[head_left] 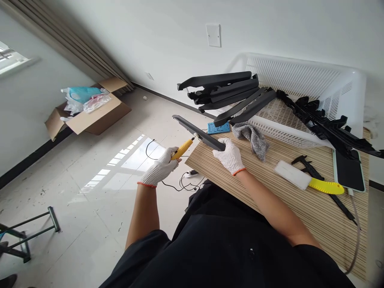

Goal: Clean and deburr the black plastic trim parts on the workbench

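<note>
My left hand, in a white knit glove, is wrapped round a yellow corded rotary tool. The pale bit at the tool's tip meets or nearly meets the edge of a long black plastic trim piece; I cannot tell if they touch. My right hand, gloved as well, grips the near end of that trim piece and holds it slanting over the table corner. Close beyond it lie a grey cloth and a blue box-like item.
A white plastic basket holds several black trim pieces jutting over its rim. On the wood-grain table lie a yellow-handled brush, a caliper and a phone. An open carton and folding stool stand on the floor.
</note>
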Demonstrator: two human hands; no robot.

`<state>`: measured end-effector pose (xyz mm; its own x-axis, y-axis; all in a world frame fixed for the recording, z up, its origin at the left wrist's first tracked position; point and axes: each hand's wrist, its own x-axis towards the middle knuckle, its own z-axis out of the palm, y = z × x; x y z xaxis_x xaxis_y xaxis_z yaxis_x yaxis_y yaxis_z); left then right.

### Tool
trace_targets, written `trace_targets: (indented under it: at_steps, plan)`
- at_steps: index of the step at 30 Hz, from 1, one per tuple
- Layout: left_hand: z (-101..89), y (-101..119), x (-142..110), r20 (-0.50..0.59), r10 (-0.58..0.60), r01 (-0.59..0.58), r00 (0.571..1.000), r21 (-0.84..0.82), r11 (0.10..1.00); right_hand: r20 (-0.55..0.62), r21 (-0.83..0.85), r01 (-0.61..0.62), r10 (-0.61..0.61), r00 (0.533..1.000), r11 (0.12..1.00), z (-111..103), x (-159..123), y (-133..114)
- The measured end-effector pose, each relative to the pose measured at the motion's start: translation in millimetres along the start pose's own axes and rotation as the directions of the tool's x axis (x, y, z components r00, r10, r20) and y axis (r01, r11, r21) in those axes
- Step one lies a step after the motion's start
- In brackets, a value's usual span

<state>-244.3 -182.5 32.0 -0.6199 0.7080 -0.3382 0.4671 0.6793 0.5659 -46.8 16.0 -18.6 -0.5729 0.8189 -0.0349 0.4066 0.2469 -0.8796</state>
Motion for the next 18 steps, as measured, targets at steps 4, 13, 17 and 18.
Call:
trace_targets:
  at_steps: [4,13,17,18]
  plan:
    - [4.2,-5.0,2.0,0.023,0.043,-0.043,0.999,-0.03,0.999,0.0,-0.01,-0.003,0.003,1.0,1.0,-0.3,-0.2,-0.5]
    - [-0.1,-1.9,0.1,0.004,0.018,-0.018,1.0,-0.026,1.0,0.006,-0.01,0.001,-0.001,1.0,1.0,0.0,-0.1,0.2]
    - [1.8,-2.3,1.6,0.019,0.06,-0.059,0.998,-0.064,0.996,0.011,-0.001,0.003,-0.003,1.0,1.0,-0.1,-0.4,1.2]
    - [1.5,-1.0,1.0,0.018,0.056,-0.055,0.998,-0.062,0.997,0.012,-0.001,0.002,-0.002,1.0,1.0,-0.4,-0.5,1.3]
